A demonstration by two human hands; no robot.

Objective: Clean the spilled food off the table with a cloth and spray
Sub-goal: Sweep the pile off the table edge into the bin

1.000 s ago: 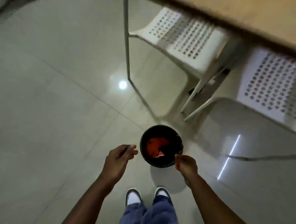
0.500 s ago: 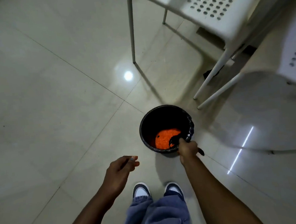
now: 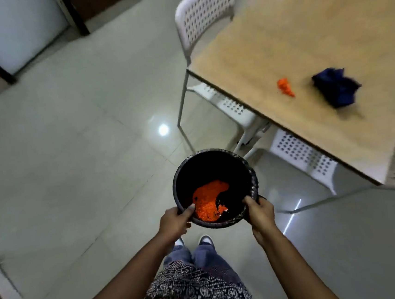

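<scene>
- Spilled food (image 3: 285,87) is seen as a small orange heap on the wooden table (image 3: 267,53), near the table edge that is closest to the person.
- Just beside this heap, to the right, a dark blue cloth (image 3: 336,89) is lying crumpled on the same table; the two are not touching.
- More orange food (image 3: 208,200) is collected at the bottom of a black bin (image 3: 215,187), which is lined with a black bag.
- The bin is held in front of the body, above the tiled floor (image 3: 83,148), and its opening is turned towards the camera.
- The left hand (image 3: 175,221) is placed on the left side of the rim, with the thumb over the edge and the other fingers curled around the outside.
- The right hand (image 3: 260,209) is gripping the right side of the rim in the same way, with the thumb inside.
- Both forearms are stretched forward and slightly inward, so that the bin is carried between them.
- White perforated chairs (image 3: 205,13) are standing at the table, one at the far end and others pushed under the near side.
- The spray cannot be found in this view.
</scene>
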